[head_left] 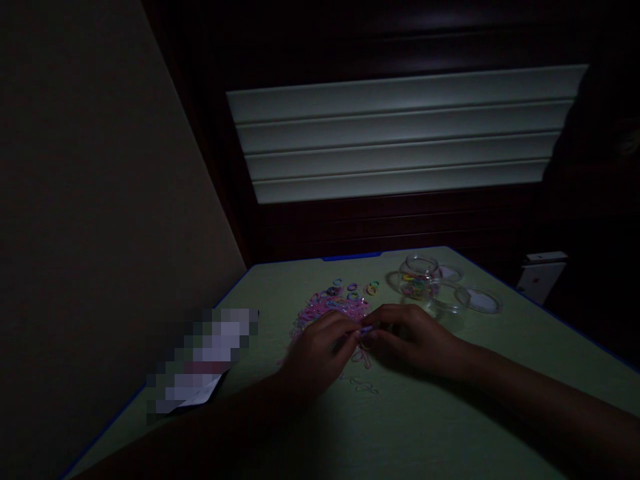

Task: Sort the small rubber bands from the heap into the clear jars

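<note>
cut-off, shadowy forearms, left hand's and right hand's fingers tight on a half-hidden purple piece

Pink and multicoloured heap of small bands is lying on pale green flat table, loose thin pale bands lying before it. Clear round plastic jar is standing right of heap; clear round plastic container and lid are sitting farther right. Pixelated whitish flat object is lying left.
</note>
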The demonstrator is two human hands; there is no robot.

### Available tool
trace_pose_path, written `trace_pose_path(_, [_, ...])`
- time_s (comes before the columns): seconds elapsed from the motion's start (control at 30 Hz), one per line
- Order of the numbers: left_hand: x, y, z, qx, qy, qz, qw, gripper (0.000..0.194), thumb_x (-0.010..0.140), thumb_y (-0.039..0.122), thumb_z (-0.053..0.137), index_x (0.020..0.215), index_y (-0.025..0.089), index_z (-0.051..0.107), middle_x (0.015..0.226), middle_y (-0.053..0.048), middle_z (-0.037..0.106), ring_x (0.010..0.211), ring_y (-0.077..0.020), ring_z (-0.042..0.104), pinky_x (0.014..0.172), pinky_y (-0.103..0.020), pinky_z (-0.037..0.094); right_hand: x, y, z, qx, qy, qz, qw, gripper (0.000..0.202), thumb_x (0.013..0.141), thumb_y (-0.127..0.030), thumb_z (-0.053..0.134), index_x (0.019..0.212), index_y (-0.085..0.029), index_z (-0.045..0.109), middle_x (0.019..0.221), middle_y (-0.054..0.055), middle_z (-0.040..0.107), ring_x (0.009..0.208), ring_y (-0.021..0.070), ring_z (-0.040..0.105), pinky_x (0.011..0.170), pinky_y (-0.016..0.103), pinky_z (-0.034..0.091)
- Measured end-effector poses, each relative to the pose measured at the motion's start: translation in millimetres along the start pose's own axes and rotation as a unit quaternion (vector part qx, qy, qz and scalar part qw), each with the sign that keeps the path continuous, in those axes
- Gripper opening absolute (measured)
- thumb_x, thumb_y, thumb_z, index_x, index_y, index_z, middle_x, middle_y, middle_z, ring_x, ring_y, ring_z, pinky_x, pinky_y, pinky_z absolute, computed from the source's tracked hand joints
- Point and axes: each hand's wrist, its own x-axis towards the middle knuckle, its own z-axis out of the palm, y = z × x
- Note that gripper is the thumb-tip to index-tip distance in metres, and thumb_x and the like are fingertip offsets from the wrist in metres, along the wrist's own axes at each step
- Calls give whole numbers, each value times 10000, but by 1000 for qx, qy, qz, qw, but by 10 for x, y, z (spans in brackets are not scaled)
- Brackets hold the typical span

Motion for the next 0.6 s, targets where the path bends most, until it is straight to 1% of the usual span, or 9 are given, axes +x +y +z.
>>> trace_pose_path(0.13, [0, 2, -5, 5, -10, -2, 1000, 127, 815, 158, 467, 880, 161, 576, 824, -46, 590, 788, -139, 539, 718, -274, 441, 15, 1, -18, 13, -1, -2, 1000, 170, 826, -189, 450, 861, -159, 614, 828, 26, 621, 750, 105, 561, 688, 223, 427])
trace_pose_path(0.27, [-1, 8, -3, 5, -6, -1, 1000, 127, 815, 157, 464, 877, 159, 574, 824, -49, 590, 778, -137, 540, 715, -273, 444, 10, -3, -24, -14, 15, 4, 1000, 151, 814, -198, 479, 854, -166, 620, 795, 22, 622, 704, 103, 560, 637, 216, 427])
trace_pose_path(0.4, [3, 13, -1, 3, -6, 0, 1000, 130, 810, 152, 465, 871, 157, 579, 817, -55, 596, 778, -143, 543, 713, -272, 445, -13, 2, -21, -90, 33, -24, 995, 137, 804, -202, 492, 856, -167, 614, 776, 24, 614, 676, 101, 546, 604, 210, 407])
trace_pose_path(0.5, [9, 8, -2, 1, -11, 3, 1000, 134, 807, 143, 468, 877, 151, 582, 817, -54, 597, 772, -140, 539, 707, -271, 443, -24, 21, -15, -165, 34, -52, 984, 141, 804, -211, 488, 860, -159, 606, 764, 32, 604, 675, 105, 537, 603, 219, 392])
trace_pose_path(0.6, [18, 6, -7, 3, -19, 3, 1000, 134, 812, 148, 465, 871, 147, 585, 810, -53, 595, 765, -138, 534, 703, -272, 440, -27, 41, -18, -204, 40, -66, 976, 162, 816, -232, 468, 863, -151, 600, 757, 39, 597, 664, 105, 530, 598, 225, 385])
